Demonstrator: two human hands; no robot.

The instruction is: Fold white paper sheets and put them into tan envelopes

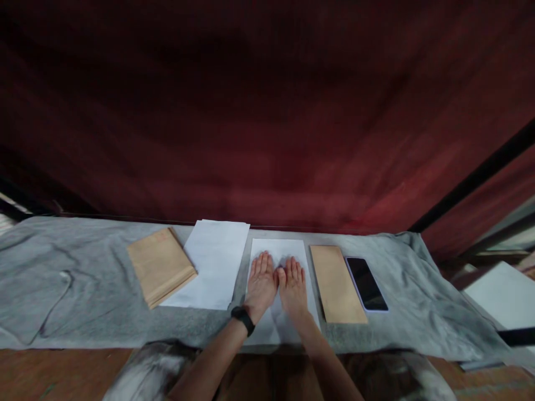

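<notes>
A white sheet of paper (278,245) lies on the grey cloth in front of me. My left hand (261,282) rests flat on its left part, fingers stretched toward the far edge; a dark band circles that wrist. Flat on the right part of the sheet is my right hand (293,287), its thumb close to the left one. Both palms hide the sheet's middle. To the right of the sheet lies a brown paper envelope (338,287). On the left are several white sheets (217,262), with a stack of brown envelopes (161,264) overlapping their left edge.
A phone (368,284) with a dark screen lies right of the single envelope. Grey cloth (100,312) covers the long surface, and a thin cord (56,306) lies at far left. A dark red curtain (267,139) hangs behind. A white panel (505,295) stands at far right.
</notes>
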